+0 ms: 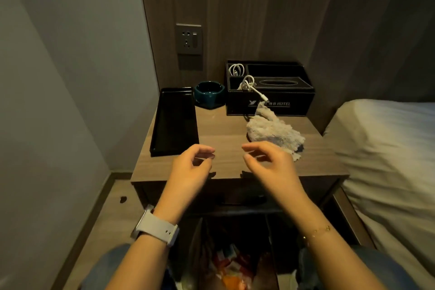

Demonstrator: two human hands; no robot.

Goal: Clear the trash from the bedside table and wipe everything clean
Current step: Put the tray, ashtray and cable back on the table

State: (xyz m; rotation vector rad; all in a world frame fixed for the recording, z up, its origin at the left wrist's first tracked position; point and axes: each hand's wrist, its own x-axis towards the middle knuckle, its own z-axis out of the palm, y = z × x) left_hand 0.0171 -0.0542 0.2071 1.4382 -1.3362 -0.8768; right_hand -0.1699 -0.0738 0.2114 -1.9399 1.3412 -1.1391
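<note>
Tray (pixel 173 122) on table (pixel 221 129) left edge. Ashtray (pixel 209 94) behind, right of tray. Organizer box (pixel 270 94) back right, cables (pixel 247 82) inside. Cloth (pixel 275 134) before box. Bed (pixel 386 148) right of table.

Dim room, wood-panelled wall (pixel 247 7), wall socket (pixel 189 39), white bed (pixel 388 148)

White watch (pixel 157 225), gold bracelet (pixel 316 232)
</note>
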